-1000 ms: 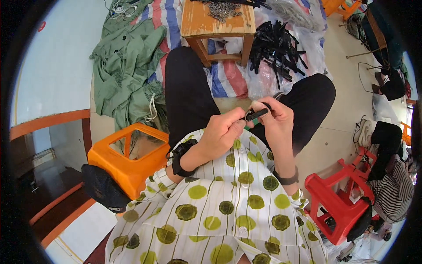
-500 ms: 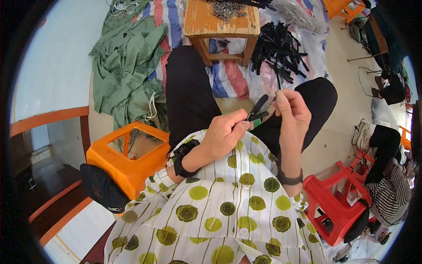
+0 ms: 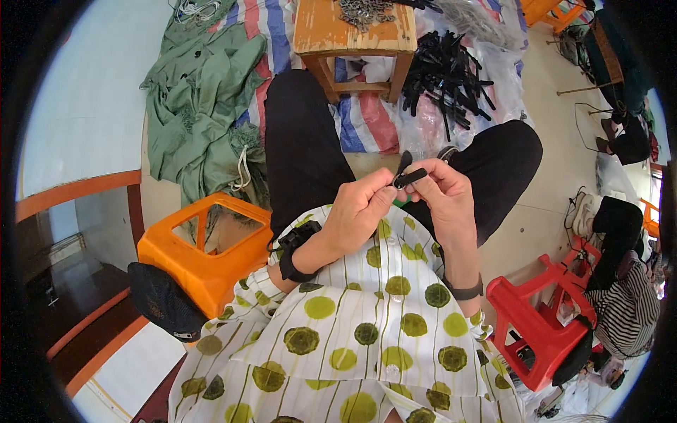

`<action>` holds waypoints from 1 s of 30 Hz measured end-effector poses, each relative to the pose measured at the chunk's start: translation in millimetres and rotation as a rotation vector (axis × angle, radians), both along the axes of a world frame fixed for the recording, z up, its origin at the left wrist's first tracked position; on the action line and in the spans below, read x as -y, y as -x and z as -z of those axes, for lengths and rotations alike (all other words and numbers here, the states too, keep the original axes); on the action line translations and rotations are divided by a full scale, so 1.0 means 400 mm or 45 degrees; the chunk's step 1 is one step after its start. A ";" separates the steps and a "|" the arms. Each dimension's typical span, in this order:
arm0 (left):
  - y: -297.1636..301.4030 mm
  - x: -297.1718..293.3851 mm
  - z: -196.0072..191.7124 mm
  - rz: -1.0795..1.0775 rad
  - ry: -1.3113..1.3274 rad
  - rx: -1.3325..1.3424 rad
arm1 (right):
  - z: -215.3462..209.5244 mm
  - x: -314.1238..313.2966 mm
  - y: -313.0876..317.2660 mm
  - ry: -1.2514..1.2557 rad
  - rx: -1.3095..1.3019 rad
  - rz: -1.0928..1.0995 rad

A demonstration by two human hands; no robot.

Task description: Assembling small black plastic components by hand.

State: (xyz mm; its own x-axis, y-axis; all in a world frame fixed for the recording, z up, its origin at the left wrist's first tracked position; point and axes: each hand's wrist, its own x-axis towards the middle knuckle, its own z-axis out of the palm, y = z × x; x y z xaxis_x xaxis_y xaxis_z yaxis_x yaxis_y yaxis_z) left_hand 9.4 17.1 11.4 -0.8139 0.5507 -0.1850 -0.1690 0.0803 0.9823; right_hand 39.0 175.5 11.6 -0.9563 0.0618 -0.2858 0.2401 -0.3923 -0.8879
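Observation:
My left hand (image 3: 361, 215) is closed, thumb and forefinger pinching a short black strap (image 3: 412, 178) in front of my waist. From the other side my right hand (image 3: 450, 204) meets it, its fingers also closed on the strap. The two strap ends stick out between the hands, one pointing up and one to the right. Whether a small metal part sits in the strap, I cannot make out. Beyond my right hand, a heap of similar black straps (image 3: 448, 81) lies on clear plastic.
A worn wooden stool (image 3: 352, 39) ahead bears a pile of small metal pieces (image 3: 363, 13). Green cloth (image 3: 194, 120) spreads over the striped sheet (image 3: 367, 127) at left. An orange plastic stool (image 3: 190, 261) stands at my left, a red stool (image 3: 525, 328) at my right.
My right hand has come down and left to the strap beside my left hand. The strap ends have turned, and my left hand has hardly moved.

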 end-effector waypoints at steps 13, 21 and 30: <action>0.004 0.012 -0.012 -0.015 0.092 -0.099 | -0.010 -0.009 0.001 -0.055 -0.070 -0.162; 0.007 0.013 -0.022 -0.064 0.203 -0.494 | -0.022 -0.012 -0.010 -0.097 -0.288 -0.180; 0.008 0.011 -0.039 -0.087 0.115 -0.711 | -0.026 0.008 -0.016 0.042 -0.288 -0.099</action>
State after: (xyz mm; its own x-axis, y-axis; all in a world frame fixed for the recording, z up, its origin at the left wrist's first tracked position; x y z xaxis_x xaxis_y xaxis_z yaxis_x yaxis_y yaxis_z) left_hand 6.2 12.7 27.0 -0.8351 0.4950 0.2400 0.3664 0.1752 0.9138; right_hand 45.5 172.2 21.9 -0.9977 -0.0207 -0.0643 0.0671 -0.4102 -0.9095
